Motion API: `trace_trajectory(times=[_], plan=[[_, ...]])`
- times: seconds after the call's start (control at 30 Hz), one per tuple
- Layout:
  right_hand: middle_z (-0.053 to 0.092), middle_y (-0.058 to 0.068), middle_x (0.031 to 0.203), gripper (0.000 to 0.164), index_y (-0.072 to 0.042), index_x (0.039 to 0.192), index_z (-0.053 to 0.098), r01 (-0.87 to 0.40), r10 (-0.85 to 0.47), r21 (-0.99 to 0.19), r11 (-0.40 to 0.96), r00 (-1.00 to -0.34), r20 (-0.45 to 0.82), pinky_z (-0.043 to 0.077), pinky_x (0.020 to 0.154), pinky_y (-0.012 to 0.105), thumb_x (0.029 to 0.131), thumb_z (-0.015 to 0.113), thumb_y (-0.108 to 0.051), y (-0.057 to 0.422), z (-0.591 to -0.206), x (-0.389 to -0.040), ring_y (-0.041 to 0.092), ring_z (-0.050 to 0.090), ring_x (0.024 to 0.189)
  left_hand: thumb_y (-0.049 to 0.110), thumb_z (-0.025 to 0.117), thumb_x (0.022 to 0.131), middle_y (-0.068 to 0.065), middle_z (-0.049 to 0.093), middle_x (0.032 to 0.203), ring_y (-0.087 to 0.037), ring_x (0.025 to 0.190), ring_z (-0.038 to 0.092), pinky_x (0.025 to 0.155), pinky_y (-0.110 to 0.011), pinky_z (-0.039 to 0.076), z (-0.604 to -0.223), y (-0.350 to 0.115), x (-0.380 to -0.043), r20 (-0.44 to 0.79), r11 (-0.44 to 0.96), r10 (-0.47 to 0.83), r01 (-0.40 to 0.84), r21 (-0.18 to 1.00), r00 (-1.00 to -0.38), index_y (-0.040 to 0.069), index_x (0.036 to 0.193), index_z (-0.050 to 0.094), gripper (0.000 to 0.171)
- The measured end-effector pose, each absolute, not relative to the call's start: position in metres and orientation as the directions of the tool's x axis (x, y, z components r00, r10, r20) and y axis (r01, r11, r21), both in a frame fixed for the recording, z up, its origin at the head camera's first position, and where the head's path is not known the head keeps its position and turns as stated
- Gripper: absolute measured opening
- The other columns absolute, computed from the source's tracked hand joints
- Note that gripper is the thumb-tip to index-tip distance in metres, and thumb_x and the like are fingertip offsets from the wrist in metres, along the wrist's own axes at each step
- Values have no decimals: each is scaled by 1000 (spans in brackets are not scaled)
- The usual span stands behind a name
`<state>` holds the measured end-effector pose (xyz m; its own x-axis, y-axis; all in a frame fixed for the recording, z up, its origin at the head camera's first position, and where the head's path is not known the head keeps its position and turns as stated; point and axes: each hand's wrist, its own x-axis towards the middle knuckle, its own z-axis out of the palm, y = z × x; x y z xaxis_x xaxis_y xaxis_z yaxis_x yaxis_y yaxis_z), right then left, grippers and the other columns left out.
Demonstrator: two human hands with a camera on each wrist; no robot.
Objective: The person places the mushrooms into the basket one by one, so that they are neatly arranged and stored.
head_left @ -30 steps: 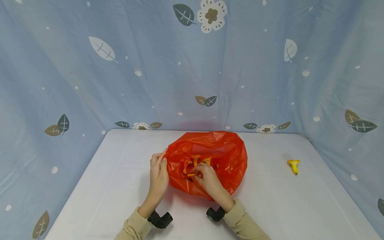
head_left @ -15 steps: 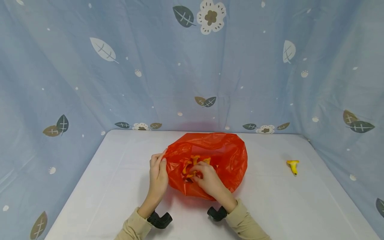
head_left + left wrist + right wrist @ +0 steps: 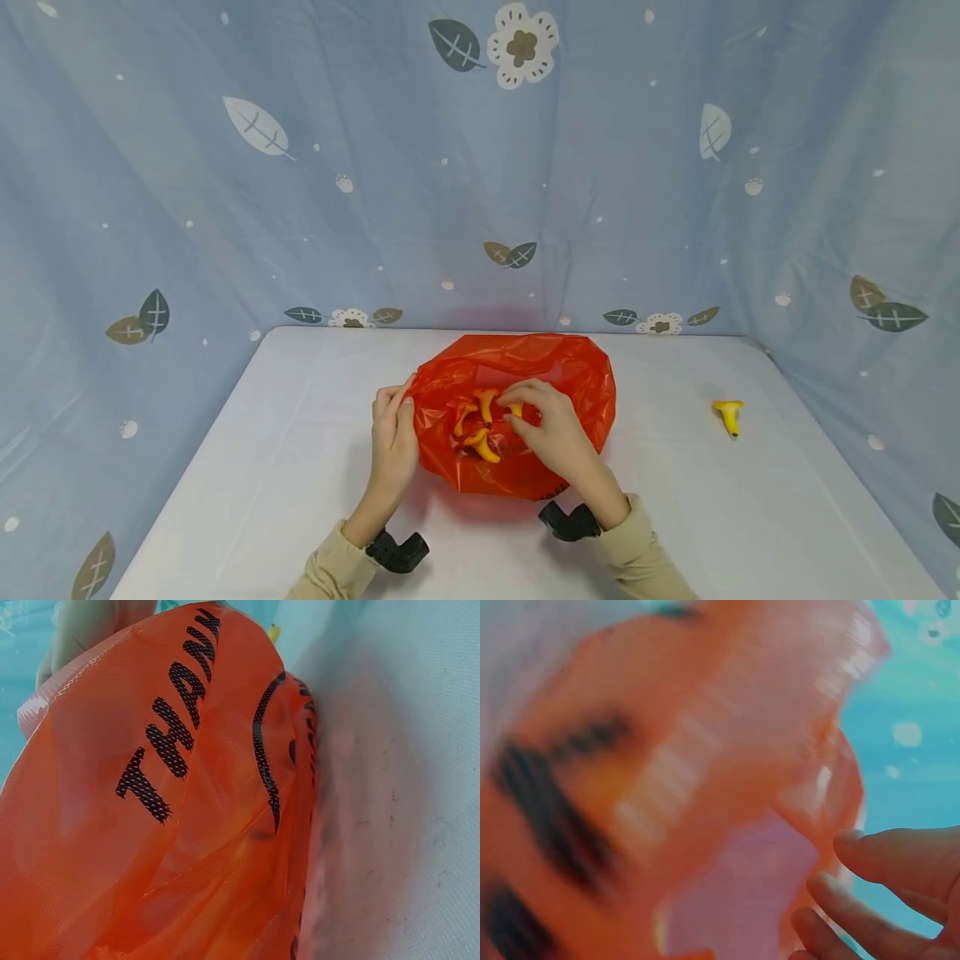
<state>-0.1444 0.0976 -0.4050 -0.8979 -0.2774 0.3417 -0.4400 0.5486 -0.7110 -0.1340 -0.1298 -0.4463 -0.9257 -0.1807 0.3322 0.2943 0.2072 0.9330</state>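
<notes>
A red plastic bag [image 3: 588,383] lies with its mouth spread wide in the middle of the table. My left hand [image 3: 392,446] grips its left rim. Inside are several yellow, trumpet-shaped mushrooms, among them a front one [image 3: 486,448] and a back one [image 3: 486,403]. Over the right part of the mouth hovers my right hand [image 3: 555,429], partly covering another mushroom [image 3: 516,409]. In the right wrist view its fingers [image 3: 900,859] are bent loosely, thumb apart, with nothing between them. The left wrist view is mostly filled by the bag's printed side [image 3: 202,772].
One more yellow mushroom [image 3: 729,417] lies on the white table [image 3: 780,500], right of the bag. A blue curtain [image 3: 375,167] with leaf and flower prints hangs behind and along both sides. Each wrist carries a black camera mount.
My right hand has let go of the front mushroom, which now lies in the bag, and has risen to the right. The left hand keeps its grip on the rim.
</notes>
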Motion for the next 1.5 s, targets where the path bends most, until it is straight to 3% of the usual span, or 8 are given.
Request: trace_trajectory(times=[0.1, 0.5, 0.67, 0.77, 0.9, 1.07, 1.37, 1.5], plan=[[67, -3, 107, 23, -16, 100, 76, -450, -243, -698, 557, -892, 382, 55, 87, 39, 83, 78, -1, 108, -398, -144, 18, 62, 105, 9, 39, 106, -10, 46, 119, -15, 116, 40, 93, -15, 39, -447, -131, -133, 332, 207, -176, 295, 933, -927, 0, 143, 51, 40], [69, 5, 110, 22, -8, 105, 75, -443, -90, -706, 553, -874, 477, 46, 96, 56, 87, 72, 4, 161, -383, -142, 27, 60, 110, 13, 38, 107, -10, 46, 122, -16, 118, 40, 93, -13, 41, -449, -138, -130, 318, 199, -159, 286, 937, -934, 4, 144, 51, 40], [69, 7, 109, 23, -7, 108, 74, -402, 13, -684, 609, -857, 516, 47, 99, 29, 88, 71, 3, 189, -385, -143, 22, 60, 109, 12, 38, 107, -10, 46, 123, -16, 119, 40, 92, -13, 42, -448, -140, -128, 314, 188, -151, 285, 940, -937, 5, 145, 50, 40], [69, 6, 109, 22, -6, 107, 74, -369, 81, -680, 633, -843, 532, 40, 94, 11, 87, 71, 3, 206, -388, -145, 8, 59, 105, 12, 38, 107, -10, 46, 123, -15, 118, 41, 92, -13, 43, -449, -141, -127, 316, 181, -150, 289, 940, -937, 5, 144, 51, 40], [69, 11, 107, 20, -2, 105, 75, -358, 167, -708, 609, -814, 556, 39, 95, 11, 87, 70, 5, 225, -395, -149, -5, 55, 102, 12, 38, 107, -9, 46, 121, -15, 117, 41, 93, -13, 42, -450, -143, -127, 322, 182, -154, 293, 939, -934, 5, 144, 52, 40], [68, 19, 106, 19, 3, 105, 74, -338, 274, -723, 602, -764, 585, 40, 97, 13, 87, 69, 7, 249, -409, -152, -7, 54, 102, 13, 38, 107, -9, 46, 122, -16, 117, 41, 92, -13, 43, -451, -144, -126, 321, 177, -148, 295, 939, -935, 5, 143, 52, 40], [66, -4, 101, 19, 2, 106, 74, -195, 474, -768, 610, -686, 551, 41, 99, 16, 88, 68, 3, 292, -435, -150, -9, 52, 98, 10, 38, 107, -11, 46, 120, -19, 118, 40, 93, -14, 41, -452, -145, -126, 350, 182, -144, 322, 929, -926, 2, 143, 52, 39], [68, 7, 109, 20, 1, 107, 74, -140, 528, -770, 622, -652, 544, 38, 99, 18, 88, 67, 2, 307, -449, -146, -5, 54, 104, 9, 38, 106, -11, 46, 120, -20, 118, 40, 93, -15, 40, -452, -146, -126, 354, 180, -143, 328, 927, -924, 0, 143, 51, 39]])
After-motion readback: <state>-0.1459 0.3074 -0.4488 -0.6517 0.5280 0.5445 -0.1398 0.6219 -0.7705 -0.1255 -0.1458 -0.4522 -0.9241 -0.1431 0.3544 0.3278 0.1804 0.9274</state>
